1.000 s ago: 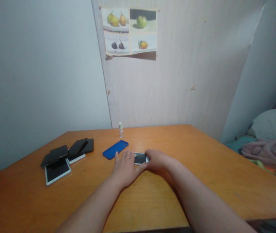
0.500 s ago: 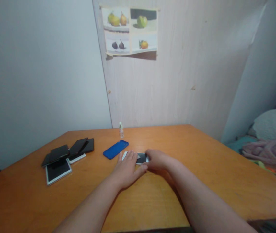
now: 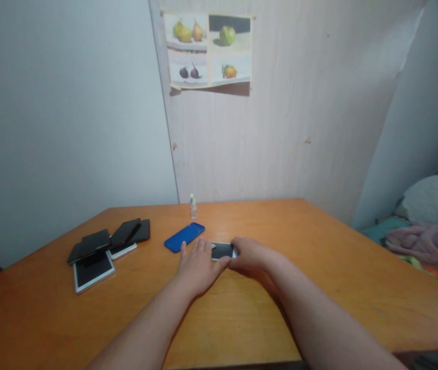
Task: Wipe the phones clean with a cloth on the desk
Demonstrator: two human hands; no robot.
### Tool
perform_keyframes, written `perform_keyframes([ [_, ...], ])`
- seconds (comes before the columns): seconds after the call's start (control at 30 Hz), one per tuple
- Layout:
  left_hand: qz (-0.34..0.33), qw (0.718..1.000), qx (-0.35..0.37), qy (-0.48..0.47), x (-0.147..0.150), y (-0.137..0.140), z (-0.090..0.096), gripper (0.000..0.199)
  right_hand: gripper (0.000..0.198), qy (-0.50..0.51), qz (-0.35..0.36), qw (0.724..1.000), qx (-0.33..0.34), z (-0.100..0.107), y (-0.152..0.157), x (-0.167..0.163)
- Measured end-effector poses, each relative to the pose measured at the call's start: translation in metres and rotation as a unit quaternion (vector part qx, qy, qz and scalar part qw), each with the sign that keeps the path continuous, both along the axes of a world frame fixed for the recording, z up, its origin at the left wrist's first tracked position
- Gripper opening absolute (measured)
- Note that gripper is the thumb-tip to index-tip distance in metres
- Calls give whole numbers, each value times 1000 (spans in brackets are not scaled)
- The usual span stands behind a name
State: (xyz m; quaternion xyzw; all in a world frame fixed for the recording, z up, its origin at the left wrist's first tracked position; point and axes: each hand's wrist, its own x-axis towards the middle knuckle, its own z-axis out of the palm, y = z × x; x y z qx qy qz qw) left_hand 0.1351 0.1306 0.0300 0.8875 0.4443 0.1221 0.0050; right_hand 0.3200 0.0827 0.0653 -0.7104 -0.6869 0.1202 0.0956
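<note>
A white-framed phone (image 3: 223, 250) with a dark screen lies face up on the wooden table. Gripping its right end between thumb and fingers is my right hand (image 3: 250, 254). Across the phone's left end my left hand (image 3: 198, 267) rests flat, fingers stretched out and thumb apart, along the near edge. A small pale scrap (image 3: 214, 246), perhaps cloth or tissue, peeks out beside the left fingers; the rest of it is hidden under them. Just beyond the left hand is a blue phone case (image 3: 184, 237).
Dark flat cases (image 3: 94, 242) are piled at the left, with a white-framed tablet (image 3: 94, 271) in front of them. A small clear bottle (image 3: 193, 207) stands near the back of the table (image 3: 338, 288). Bedding (image 3: 423, 241) is beyond the right edge.
My left hand has slid a little to the left over the phone, uncovering more of the screen. My right hand keeps its hold on the right end.
</note>
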Motion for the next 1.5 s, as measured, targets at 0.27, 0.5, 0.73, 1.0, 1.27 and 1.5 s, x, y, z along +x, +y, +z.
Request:
perform_keyframes([
  [0.27, 9, 1000, 3, 11, -6, 4, 1, 97, 54, -2, -3, 1000, 2, -1, 2, 1],
  [0.5, -91, 996, -10, 4, -8, -3, 4, 90, 52, -9, -13, 1000, -23, 2, 1, 0],
  [0.73, -90, 996, -11, -2, -5, -5, 3, 84, 50, -10, -8, 1000, -21, 4, 0, -1],
  [1.0, 26, 1000, -7, 7, -2, 2, -1, 92, 55, -12, -4, 1000, -5, 0, 0, -1],
  [1.27, -9, 1000, -6, 11, -7, 3, 0, 95, 55, -3, -7, 1000, -8, 2, 0, -1],
  [1.5, -94, 996, -9, 0, -8, -2, 0, 86, 49, -8, -8, 1000, -18, 2, 1, 0],
])
